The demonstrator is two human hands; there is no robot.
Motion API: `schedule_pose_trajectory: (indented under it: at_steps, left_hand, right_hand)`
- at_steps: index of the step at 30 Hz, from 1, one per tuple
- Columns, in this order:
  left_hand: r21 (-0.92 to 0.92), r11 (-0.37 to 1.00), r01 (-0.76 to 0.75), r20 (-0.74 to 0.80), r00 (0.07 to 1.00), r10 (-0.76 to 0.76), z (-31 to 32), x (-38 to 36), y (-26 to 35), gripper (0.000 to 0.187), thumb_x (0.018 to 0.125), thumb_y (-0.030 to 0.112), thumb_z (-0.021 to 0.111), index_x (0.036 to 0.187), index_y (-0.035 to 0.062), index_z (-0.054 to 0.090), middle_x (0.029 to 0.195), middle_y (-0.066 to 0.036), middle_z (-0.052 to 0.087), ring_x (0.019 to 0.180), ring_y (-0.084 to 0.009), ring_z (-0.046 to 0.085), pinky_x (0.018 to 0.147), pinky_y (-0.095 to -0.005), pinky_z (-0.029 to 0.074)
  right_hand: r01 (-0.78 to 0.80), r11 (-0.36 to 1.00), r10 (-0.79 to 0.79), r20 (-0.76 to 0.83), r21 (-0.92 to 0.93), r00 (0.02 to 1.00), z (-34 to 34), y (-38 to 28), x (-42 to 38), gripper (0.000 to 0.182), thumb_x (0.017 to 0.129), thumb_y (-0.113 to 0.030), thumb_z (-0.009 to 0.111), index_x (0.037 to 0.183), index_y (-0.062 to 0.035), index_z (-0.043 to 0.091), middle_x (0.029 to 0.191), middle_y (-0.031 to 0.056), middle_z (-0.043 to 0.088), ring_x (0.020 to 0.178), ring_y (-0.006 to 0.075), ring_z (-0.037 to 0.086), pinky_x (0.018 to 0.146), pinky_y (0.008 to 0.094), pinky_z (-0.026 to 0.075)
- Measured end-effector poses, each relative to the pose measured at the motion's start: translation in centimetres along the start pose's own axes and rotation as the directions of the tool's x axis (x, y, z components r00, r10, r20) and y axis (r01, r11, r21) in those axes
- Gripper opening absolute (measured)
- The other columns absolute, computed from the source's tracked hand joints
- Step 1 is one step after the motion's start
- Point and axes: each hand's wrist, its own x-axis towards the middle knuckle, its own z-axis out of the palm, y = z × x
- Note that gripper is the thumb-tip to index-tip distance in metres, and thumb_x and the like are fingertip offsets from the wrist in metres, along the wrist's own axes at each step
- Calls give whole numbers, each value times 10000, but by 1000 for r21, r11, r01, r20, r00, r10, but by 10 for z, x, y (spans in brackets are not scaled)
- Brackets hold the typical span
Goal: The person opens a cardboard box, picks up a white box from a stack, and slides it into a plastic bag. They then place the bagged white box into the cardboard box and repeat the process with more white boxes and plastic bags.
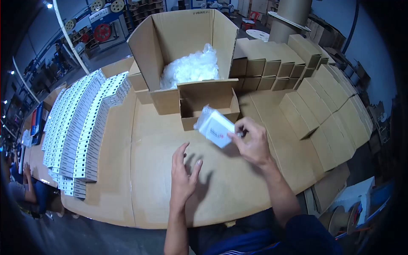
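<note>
My right hand (254,142) grips a white box in a clear plastic bag (216,130) by its right edge, between thumb and fingers. The bag's loose end points up and left, and small print shows on the box. Just behind it stands a small open cardboard box (191,123), its inside bare where I can see it. Over the table to the left, my left hand (185,172) is open, thumb and fingers apart, touching nothing. Behind the small box rises a large open carton (182,34) holding a heap of clear plastic bags (192,67).
Long rows of stacked white boxes (78,127) line the left of the table (157,199). Closed brown cardboard boxes (327,106) are stacked at the right and back right. Another person's arm (27,182) shows at the far left, and a wooden spool (340,219) sits low at the right.
</note>
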Motion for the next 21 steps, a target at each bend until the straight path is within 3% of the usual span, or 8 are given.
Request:
schedule_pose_trajectory:
  at_steps: [2, 5, 6, 7, 11, 13, 17, 21]
  left_hand:
    - [206, 975, -84, -10, 996, 87, 2, 30, 1, 677, 945, 150, 708, 1551, 158, 406, 1483, -211, 433, 1288, -404, 532, 1025, -477, 516]
    - [507, 842, -187, -3, 976, 219, 15, 74, -16, 770, 923, 162, 720, 1591, 211, 342, 1471, -255, 408, 1228, -462, 543, 1007, -502, 507]
    - [578, 794, -190, -5, 972, 236, 20, 85, -17, 778, 920, 163, 719, 1593, 216, 333, 1469, -257, 410, 1185, -465, 565, 970, -507, 529]
    - [644, 741, -192, -6, 967, 256, 25, 93, -20, 787, 917, 163, 719, 1595, 220, 324, 1467, -259, 411, 1143, -468, 586, 933, -513, 551]
    - [639, 749, -174, -23, 969, 245, 35, 101, -35, 833, 907, 206, 733, 1611, 211, 288, 1462, -269, 419, 1136, -482, 576, 910, -517, 561]
    - [630, 763, -148, -50, 972, 230, 38, 98, -27, 817, 910, 216, 730, 1603, 175, 298, 1463, -285, 416, 1131, -481, 578, 910, -510, 563]
    - [612, 787, -77, -52, 989, 137, 44, 99, -19, 815, 911, 233, 734, 1591, 103, 303, 1447, -314, 416, 1132, -476, 581, 917, -503, 563]
    - [621, 781, -60, -55, 991, 120, 48, 97, -16, 844, 905, 234, 743, 1590, 67, 280, 1433, -301, 410, 1115, -458, 600, 874, -477, 588]
  right_hand:
    - [94, 994, -103, -248, -46, 963, 22, 10, 21, 169, 853, -30, 767, 890, -12, 603, 823, 129, 614, 734, 287, 634, 655, 383, 507]
    - [116, 989, -143, -428, -90, 893, 60, 21, 42, 171, 845, 9, 763, 900, -9, 602, 815, 115, 604, 723, 246, 621, 664, 342, 506]
    - [142, 984, -175, -439, -107, 881, 71, 31, 46, 159, 850, 34, 739, 933, -1, 608, 865, 139, 604, 750, 341, 631, 663, 416, 513]
    - [153, 978, -200, -437, -140, 877, 78, 39, 49, 155, 862, 39, 718, 969, -7, 616, 897, 150, 608, 775, 356, 646, 685, 435, 525]
    - [82, 959, -204, -459, -272, 864, 89, 74, 56, 160, 903, 41, 656, 1048, -2, 602, 1013, 219, 598, 921, 423, 652, 758, 488, 536]
    - [-15, 958, -117, -442, -286, 889, 81, 83, 54, 214, 921, 54, 616, 1121, -4, 567, 1107, 243, 557, 943, 454, 636, 760, 508, 528]
    - [-127, 931, -6, -361, -344, 932, 76, 96, 57, 205, 924, 37, 610, 1107, 3, 522, 1090, 231, 545, 918, 467, 624, 751, 530, 522]
    - [-190, 927, 48, -400, -324, 915, 74, 116, 56, 202, 899, 25, 652, 1065, 24, 538, 1038, 234, 584, 905, 467, 626, 758, 529, 519]
